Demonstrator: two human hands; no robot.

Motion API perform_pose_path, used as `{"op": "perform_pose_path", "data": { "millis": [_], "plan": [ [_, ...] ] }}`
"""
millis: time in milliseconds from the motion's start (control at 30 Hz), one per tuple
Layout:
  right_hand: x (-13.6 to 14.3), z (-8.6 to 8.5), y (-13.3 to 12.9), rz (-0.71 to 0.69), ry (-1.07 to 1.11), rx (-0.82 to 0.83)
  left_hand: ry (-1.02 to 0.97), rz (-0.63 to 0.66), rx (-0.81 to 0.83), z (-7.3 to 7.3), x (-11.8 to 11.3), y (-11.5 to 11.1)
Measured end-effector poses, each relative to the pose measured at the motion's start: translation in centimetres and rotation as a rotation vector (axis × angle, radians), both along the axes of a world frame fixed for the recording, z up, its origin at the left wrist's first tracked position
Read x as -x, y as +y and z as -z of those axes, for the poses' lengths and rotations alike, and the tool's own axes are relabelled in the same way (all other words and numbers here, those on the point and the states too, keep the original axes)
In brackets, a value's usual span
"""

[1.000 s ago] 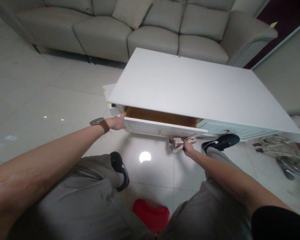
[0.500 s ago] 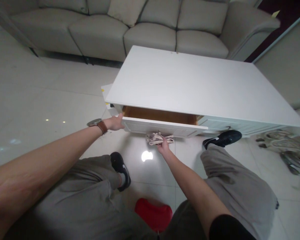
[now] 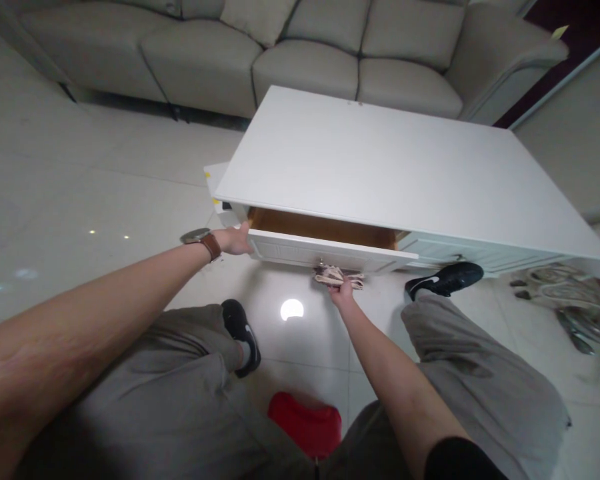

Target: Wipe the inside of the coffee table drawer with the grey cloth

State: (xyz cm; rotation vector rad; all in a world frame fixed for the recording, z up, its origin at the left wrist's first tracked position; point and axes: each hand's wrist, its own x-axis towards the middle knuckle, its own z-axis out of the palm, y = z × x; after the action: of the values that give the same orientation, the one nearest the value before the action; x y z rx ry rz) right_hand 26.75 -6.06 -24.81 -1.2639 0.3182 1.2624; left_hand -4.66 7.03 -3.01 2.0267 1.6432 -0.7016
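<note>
Left hand point(image 3: 235, 240): at the drawer's point(image 3: 290, 247) left end; fingers partly hidden, so whether they are clenched cannot be told.
Right hand point(image 3: 343, 292): fingers closed on a folded cloth point(image 3: 326, 275).
Cloth: at the drawer's lower edge, just below the knob point(image 3: 321, 261); contact unclear.
Drawer: partly out of the white table point(image 3: 405, 160).
Step in hand: apparently wiping the drawer.
Next move: calls for a steadied drawer and cloth pressed flat.
</note>
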Motion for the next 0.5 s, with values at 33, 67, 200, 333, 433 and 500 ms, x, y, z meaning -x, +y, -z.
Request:
{"op": "perform_pose_path", "data": {
  "millis": [33,67,200,333,433,500],
  "plan": [
    [2.3,0.2,0.6,-0.040,0.032,-0.012,-0.002,-0.003,0.001,0.0,0.1,0.0],
    [4.3,0.3,1.2,-0.075,0.061,-0.024,-0.004,-0.007,0.000,0.0,0.1,0.1],
    [8.1,-0.2,2.3,-0.131,0.097,-0.074,0.001,-0.028,-0.007,-0.1,0.1,0.1],
    [4.6,-1.5,2.0,-0.119,0.022,-0.121,0.015,-0.025,-0.018,-0.4,-0.3,-0.2],
    [1.0,-2.6,1.1,-0.074,-0.162,-0.130,-0.004,-0.013,-0.009,-0.6,-0.4,-0.3],
    [-0.3,-3.2,0.5,-0.044,-0.259,-0.124,-0.026,-0.005,-0.002,-0.7,-0.4,-0.3]
  ]
}}
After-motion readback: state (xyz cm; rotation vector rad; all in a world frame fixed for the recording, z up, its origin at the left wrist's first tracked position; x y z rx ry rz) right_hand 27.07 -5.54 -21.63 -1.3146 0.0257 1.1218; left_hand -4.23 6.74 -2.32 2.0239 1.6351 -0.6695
